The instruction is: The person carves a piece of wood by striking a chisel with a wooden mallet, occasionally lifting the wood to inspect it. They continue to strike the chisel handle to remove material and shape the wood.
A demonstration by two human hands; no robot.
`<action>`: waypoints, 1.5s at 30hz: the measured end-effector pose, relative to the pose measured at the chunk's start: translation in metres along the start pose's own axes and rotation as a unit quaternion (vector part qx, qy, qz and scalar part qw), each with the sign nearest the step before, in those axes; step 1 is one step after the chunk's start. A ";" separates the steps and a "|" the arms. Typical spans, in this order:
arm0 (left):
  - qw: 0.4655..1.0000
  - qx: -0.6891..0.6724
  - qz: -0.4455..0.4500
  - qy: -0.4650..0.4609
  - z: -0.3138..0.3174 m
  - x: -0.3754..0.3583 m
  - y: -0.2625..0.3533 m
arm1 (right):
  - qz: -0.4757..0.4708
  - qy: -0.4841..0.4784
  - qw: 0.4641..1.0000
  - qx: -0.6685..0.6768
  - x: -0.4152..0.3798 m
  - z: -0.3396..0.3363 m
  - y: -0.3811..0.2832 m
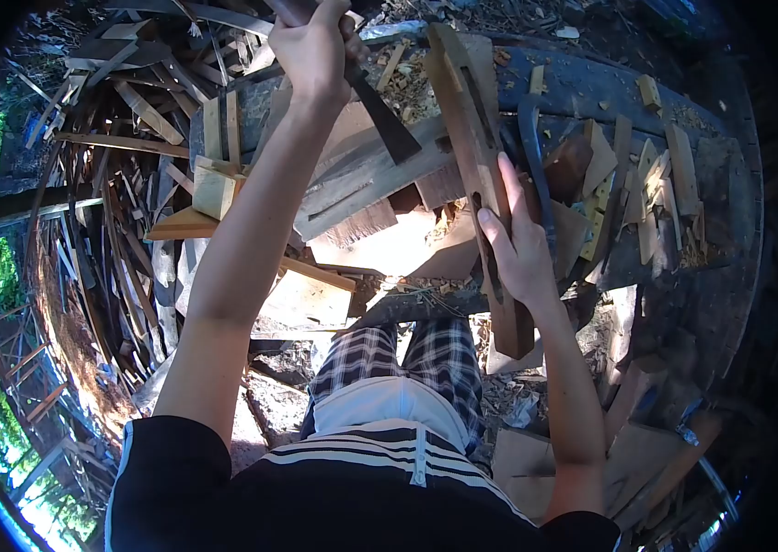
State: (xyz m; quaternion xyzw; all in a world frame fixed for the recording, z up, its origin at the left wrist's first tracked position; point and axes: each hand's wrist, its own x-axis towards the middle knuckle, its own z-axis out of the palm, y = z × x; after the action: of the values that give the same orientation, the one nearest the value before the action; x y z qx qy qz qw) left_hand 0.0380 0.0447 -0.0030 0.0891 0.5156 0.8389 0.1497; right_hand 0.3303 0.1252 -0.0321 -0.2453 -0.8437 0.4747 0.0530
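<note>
Currently, we hold a dark, flat-bladed hand tool [386, 121] raised over the worktop [582, 78], the fingers of our left hand [313, 55] wrapped around its grip. Our right hand [522, 253] holds a long, brown, slotted wooden beam [470, 147], thumb on one face and index finger extended along it. The beam lies lengthwise across the worktop, its near end projecting past the front edge.

Caution: the blade points toward the beam, and our right hand is exposed near its slots. We judge that a stroke landing off line, or a glancing blade, could strike the thumb or index finger. Because the near end overhangs, the beam could tip or roll if our hold slackens. Loose pale wood chips [449, 221] beside it could also spoil its seating.

Markings: we find no brand, label or legible writing on tool or beam.
</note>
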 end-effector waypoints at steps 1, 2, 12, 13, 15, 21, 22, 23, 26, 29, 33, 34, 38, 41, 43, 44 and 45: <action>1.000 0.001 -0.002 0.003 0.000 0.000 0.000 | 0.000 0.000 1.000 0.001 0.000 0.000 0.000; 1.000 0.002 -0.004 0.006 0.001 0.000 0.000 | 0.000 0.002 1.000 0.002 0.000 0.001 0.000; 0.997 0.053 0.057 0.015 0.024 -0.017 0.003 | 0.027 -0.019 0.999 0.010 0.000 -0.003 -0.005; 0.996 0.061 0.063 0.011 0.023 -0.020 0.002 | 0.017 -0.014 1.000 0.005 0.001 -0.004 -0.007; 0.991 0.081 0.102 0.004 0.025 -0.027 0.001 | 0.010 -0.016 1.000 -0.010 0.003 -0.009 -0.010; 0.974 0.166 0.152 0.016 0.032 -0.051 0.001 | -0.058 0.016 0.998 0.013 0.012 -0.060 -0.088; 0.958 0.200 0.204 0.013 0.033 -0.052 0.001 | -0.125 0.054 0.991 -0.003 0.011 -0.070 -0.117; 0.959 0.197 0.204 0.015 0.034 -0.054 0.002 | -0.202 0.082 0.976 -0.016 0.012 -0.081 -0.142; 0.961 0.193 0.197 -0.004 0.037 -0.064 0.005 | -0.313 0.109 0.943 -0.041 0.012 -0.100 -0.190; 0.938 0.175 0.300 -0.004 0.041 -0.068 0.003 | -0.209 -0.002 0.967 -0.146 -0.007 -0.112 -0.233; 0.936 0.167 0.310 0.016 0.045 -0.073 0.001 | -0.144 -0.051 0.965 -0.211 -0.017 -0.127 -0.246; 0.937 0.188 0.293 0.002 0.043 -0.075 0.004 | -0.140 -0.056 0.965 -0.215 -0.018 -0.124 -0.246; 0.934 0.201 0.295 -0.011 0.040 -0.079 0.000 | -0.204 0.029 0.949 -0.237 -0.024 -0.114 -0.242; 0.931 0.165 0.326 -0.014 0.048 -0.076 0.005 | -0.066 -0.075 0.965 -0.241 -0.024 -0.127 -0.246; 0.938 0.153 0.310 -0.012 0.045 -0.080 0.007 | -0.115 -0.064 0.971 -0.199 -0.026 -0.125 -0.241; 0.938 0.185 0.293 -0.016 0.045 -0.081 0.006 | -0.194 -0.006 0.976 -0.101 -0.027 -0.120 -0.242; 0.936 0.217 0.275 -0.022 0.043 -0.083 0.007 | -0.267 0.054 0.962 -0.001 -0.028 -0.117 -0.241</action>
State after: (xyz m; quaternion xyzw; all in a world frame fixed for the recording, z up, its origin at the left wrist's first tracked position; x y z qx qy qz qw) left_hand 0.1277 0.0498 0.0229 0.2758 0.6375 0.7126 -0.0986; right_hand 0.3046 0.1000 0.2346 -0.0359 -0.8748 0.4286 0.2231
